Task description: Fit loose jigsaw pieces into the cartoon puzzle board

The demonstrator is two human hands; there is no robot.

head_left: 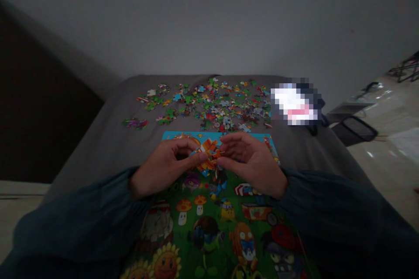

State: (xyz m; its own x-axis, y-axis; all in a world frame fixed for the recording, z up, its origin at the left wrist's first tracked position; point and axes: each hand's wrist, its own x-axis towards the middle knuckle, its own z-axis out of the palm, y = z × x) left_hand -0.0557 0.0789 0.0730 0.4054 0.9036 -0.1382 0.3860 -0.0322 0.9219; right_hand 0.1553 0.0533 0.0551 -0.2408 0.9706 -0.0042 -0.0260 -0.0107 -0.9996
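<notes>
Between my hands, above a colourful cartoon puzzle picture, is a small cluster of joined orange jigsaw pieces. My left hand pinches the cluster between thumb and fingers at its left side. At its right side my right hand is closed in a pinch on an orange jigsaw piece, which touches or nearly touches the cluster; whether they are locked together I cannot tell. The picture shows sunflowers, mushrooms and other cartoon figures on green, with a light blue strip along its far edge. My hands and forearms cover parts of it.
Many loose jigsaw pieces lie spread over the grey cloth beyond the picture. A small joined group of purple and green pieces lies at the left. At the right is a pixelated bright object. A pale wall stands behind.
</notes>
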